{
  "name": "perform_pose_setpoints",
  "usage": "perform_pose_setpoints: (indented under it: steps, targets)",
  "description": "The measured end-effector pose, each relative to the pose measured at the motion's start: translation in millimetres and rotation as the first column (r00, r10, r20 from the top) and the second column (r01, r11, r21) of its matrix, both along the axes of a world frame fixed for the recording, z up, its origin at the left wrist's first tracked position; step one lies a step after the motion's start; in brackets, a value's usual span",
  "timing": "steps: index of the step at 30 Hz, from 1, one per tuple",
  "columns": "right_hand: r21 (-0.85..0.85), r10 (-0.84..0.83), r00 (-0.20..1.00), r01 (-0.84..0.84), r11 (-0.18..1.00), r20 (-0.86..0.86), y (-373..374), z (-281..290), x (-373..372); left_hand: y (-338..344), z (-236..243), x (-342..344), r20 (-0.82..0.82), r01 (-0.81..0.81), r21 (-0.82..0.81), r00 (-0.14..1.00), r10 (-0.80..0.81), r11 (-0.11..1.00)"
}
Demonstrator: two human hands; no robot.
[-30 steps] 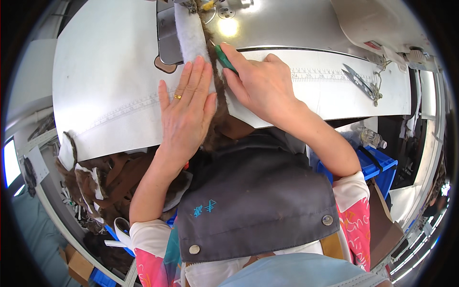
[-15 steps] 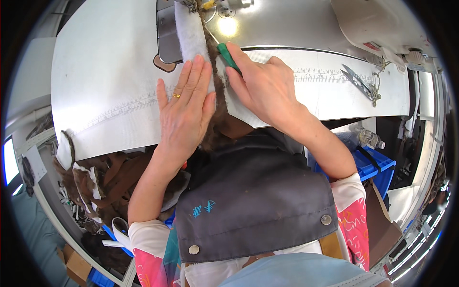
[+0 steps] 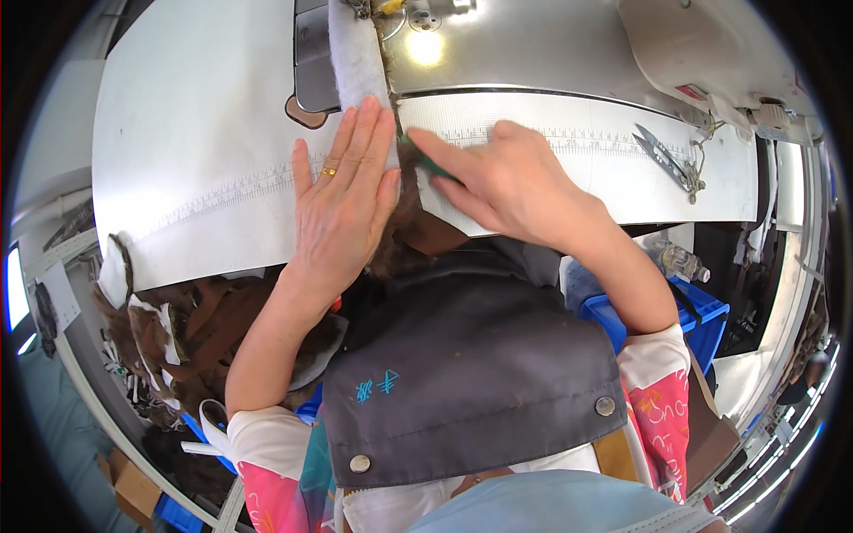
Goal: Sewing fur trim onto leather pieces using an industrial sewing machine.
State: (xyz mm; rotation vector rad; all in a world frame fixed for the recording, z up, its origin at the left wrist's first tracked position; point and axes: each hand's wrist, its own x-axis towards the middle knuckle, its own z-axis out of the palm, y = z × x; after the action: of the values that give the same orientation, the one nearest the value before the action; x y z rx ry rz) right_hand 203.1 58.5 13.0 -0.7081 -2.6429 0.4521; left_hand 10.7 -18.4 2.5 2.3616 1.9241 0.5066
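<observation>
My left hand (image 3: 342,204) lies flat, fingers stretched, on a strip of white fleece (image 3: 360,67) that runs up to the sewing machine's needle area. Brown fur (image 3: 410,200) shows along the strip's right edge and hangs over the table's front edge. In my right hand (image 3: 524,182) is a green-handled awl (image 3: 432,166), with its handle under the fingers and blurred. The forefinger points at the strip's furry edge, just right of my left hand. The awl's thin shaft cannot be made out now.
The white tabletop (image 3: 195,115) carries a printed ruler scale. Metal thread snips (image 3: 662,155) lie on its right part. The sewing machine head (image 3: 711,53) overhangs the far right. Brown fur scraps (image 3: 204,342) are piled below at left; a blue crate (image 3: 702,315) stands below at right.
My right hand has moved down toward me with the awl, along the strip's right edge. My left hand stays nearly in place on the fleece.
</observation>
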Motion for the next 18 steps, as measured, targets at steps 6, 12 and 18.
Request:
perform_pose_setpoints:
  steps: [6, 12, 18]
  targets:
    - [-0.127, 0.166, 0.985, -0.161, 0.979, 0.036, -10, 11, 31, 5, 5, 0, -0.113, 0.02, 0.059, 0.993, -0.013, 0.998]
    - [-0.183, -0.163, 0.986, 0.163, 0.97, 0.017, 1, 14, 61, 4, 6, 1, -0.128, 0.012, 0.097, 0.992, 0.001, 0.995]
    - [-0.044, -0.131, 0.991, 0.13, 0.991, -0.029, 43, 7, 1, 2, 8, -3, 0.008, 0.009, -0.032, 1.0, -0.008, 0.999]
